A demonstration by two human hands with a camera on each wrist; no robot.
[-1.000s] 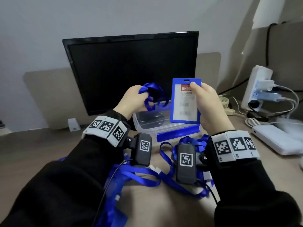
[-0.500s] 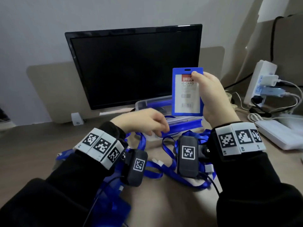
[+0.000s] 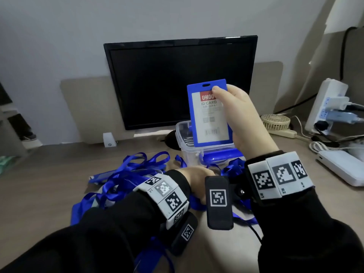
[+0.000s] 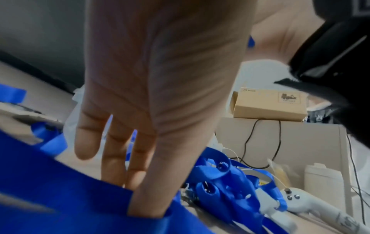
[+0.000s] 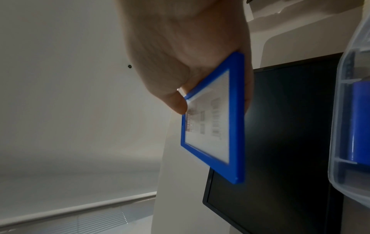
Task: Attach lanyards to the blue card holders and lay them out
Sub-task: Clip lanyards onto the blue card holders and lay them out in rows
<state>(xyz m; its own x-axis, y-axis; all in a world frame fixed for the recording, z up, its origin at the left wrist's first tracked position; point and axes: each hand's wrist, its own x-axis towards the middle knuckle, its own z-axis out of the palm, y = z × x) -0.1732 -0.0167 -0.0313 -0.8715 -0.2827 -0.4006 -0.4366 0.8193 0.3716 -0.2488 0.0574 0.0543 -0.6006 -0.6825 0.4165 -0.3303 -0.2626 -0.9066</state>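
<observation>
Pinching the blue card holder near its top right corner, my right hand has thumb on the front face and fingers curled behind, keeping it upright in front of the black monitor. Its white insert reads "UHOO" on a red band, then "ID CARD", with small grey print and a barcode lower down; a slot is cut in the top of the blue frame. Below the monitor stands a clear plastic box with more blue pieces inside. My left hand reaches down in front of that box, fingers straight and slightly spread, tips pushed in among the blue lanyards heaped on the desk, gripping nothing I can see. Right of the monitor, a tan carton reads "PICO".
</observation>
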